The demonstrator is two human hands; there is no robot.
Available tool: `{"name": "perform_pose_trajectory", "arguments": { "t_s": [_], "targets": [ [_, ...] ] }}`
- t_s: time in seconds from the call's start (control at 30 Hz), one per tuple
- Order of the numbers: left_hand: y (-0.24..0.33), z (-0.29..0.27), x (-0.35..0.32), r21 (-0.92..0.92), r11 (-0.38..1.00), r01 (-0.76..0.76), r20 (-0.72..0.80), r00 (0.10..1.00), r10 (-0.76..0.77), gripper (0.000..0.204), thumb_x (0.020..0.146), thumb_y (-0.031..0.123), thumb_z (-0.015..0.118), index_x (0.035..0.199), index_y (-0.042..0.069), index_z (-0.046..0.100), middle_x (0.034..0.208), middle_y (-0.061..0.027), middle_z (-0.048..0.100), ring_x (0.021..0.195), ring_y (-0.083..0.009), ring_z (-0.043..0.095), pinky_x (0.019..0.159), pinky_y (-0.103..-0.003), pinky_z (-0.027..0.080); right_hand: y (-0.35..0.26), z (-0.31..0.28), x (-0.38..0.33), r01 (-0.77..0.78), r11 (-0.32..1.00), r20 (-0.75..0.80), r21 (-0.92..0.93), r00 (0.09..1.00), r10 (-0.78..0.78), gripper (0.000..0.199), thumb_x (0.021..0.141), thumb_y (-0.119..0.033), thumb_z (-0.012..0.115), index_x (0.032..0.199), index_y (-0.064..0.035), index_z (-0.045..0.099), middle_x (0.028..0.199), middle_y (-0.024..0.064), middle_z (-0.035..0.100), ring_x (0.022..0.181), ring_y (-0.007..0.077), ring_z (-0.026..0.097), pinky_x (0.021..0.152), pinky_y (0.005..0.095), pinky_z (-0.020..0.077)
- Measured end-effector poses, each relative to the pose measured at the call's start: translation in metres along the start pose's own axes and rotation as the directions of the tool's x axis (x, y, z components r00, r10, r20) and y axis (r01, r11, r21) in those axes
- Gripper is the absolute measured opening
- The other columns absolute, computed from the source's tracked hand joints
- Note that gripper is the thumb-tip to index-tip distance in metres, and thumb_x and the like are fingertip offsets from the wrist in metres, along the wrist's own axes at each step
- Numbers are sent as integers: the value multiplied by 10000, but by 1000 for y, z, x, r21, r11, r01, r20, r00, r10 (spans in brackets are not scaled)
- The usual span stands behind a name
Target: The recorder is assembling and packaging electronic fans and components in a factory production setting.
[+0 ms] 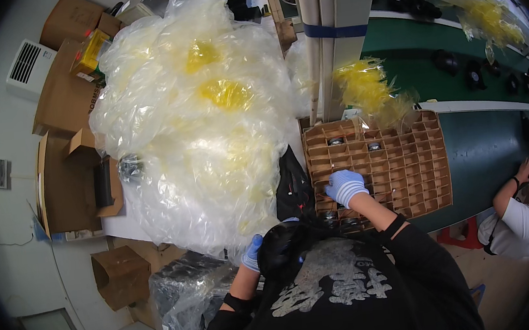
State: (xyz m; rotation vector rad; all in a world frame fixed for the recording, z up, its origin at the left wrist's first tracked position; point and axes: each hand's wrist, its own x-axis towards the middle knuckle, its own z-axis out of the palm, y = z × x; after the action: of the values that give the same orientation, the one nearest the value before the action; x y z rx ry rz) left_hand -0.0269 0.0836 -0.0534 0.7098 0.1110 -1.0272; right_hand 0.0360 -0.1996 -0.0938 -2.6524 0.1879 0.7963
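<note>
My right hand (346, 187), in a blue and white striped glove, reaches into the left part of a brown cardboard divider grid (417, 175). Its fingers are bent together and point down into a cell; what they hold, if anything, is hidden. Small round dark-and-silver parts (374, 146) sit in a few cells at the far side, and others show in the near left cells. My left hand (252, 254), in a blue glove, is near the front edge of a plastic pile, partly hidden behind dark hair. A crumpled black item (293, 188) lies along the grid's left side.
A big heap of clear and yellowish plastic bags (199, 152) covers the table at left. Cardboard boxes (70, 185) stand beyond it. A pale post (343, 21) rises behind the grid. To the right, another person (522, 228) works beside a green belt (483, 161).
</note>
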Motion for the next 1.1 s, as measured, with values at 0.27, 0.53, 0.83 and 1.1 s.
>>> {"name": "perform_pose_trajectory", "arguments": {
  "t_s": [0.27,0.53,0.83,1.1],
  "targets": [
    [4,5,5,87,996,-2,-21,1000,4,1037,756,788,330,1403,-17,240,1428,-180,310,1317,-295,319,1109,-394,215,37,-16,-40,308,518,-329,798,943,-54,181,805,-169,667,792,11,657,660,77,634,575,129,563,575,269,472],
    [-5,-19,9,-19,998,65,28,998,-65,1018,758,775,358,1412,6,231,1427,-179,312,1319,-300,316,1105,-403,222,107,-37,-90,352,32,-351,936,915,197,185,842,-175,649,857,5,609,676,58,600,536,107,542,499,232,454],
    [10,-17,16,-21,987,161,5,987,-161,972,775,752,380,1413,31,253,1446,-185,275,1314,-332,312,1088,-446,244,200,-17,-75,363,385,-518,848,425,742,257,817,-128,671,1021,8,596,863,63,608,739,138,563,652,263,468],
    [21,29,31,-101,985,139,102,986,-129,986,738,759,446,1419,73,255,1416,-204,311,1284,-395,328,1050,-495,286,98,-63,-78,251,920,-533,-302,755,-381,418,740,-107,617,1153,-96,560,1200,124,509,1108,303,497,948,428,399]
  ]
}}
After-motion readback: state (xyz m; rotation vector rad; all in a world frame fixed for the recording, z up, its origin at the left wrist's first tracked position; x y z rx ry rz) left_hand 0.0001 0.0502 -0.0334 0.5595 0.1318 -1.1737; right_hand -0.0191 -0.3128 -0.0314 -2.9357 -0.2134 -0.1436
